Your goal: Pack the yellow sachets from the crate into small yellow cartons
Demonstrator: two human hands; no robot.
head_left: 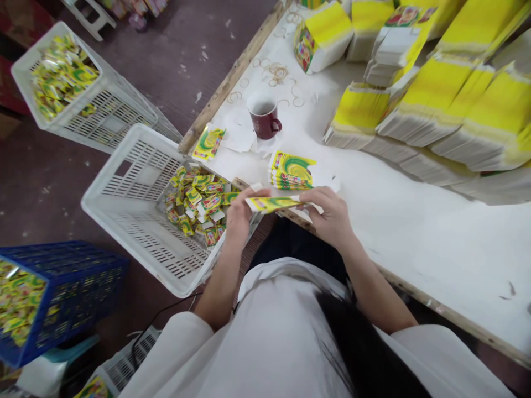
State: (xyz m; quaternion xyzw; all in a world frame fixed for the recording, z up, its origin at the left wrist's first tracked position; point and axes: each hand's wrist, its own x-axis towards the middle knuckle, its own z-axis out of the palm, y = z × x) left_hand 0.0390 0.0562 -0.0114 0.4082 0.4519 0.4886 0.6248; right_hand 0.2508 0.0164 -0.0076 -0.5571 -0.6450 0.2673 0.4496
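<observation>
Between my two hands, over the table's near edge, is a small yellow-and-green printed carton [274, 204]. My left hand [240, 216] is closed round its left end, and my right hand [328, 214] pinches its right end, where white flaps show. Just beyond them lies a short stack of flat printed cartons [291, 170] on the white table [418, 243]. Below and left of my left hand, a white plastic crate [139, 232] holds many small folded cartons [203, 207].
A dark red mug [264, 117] stands behind the stack, with a flat carton [208, 142] at the table's corner. Rubber bands [277, 73] lie farther back. Bundles of yellow cartons [448, 105] fill the far right. Another white crate [103, 113] and a blue crate [78, 293] stand left.
</observation>
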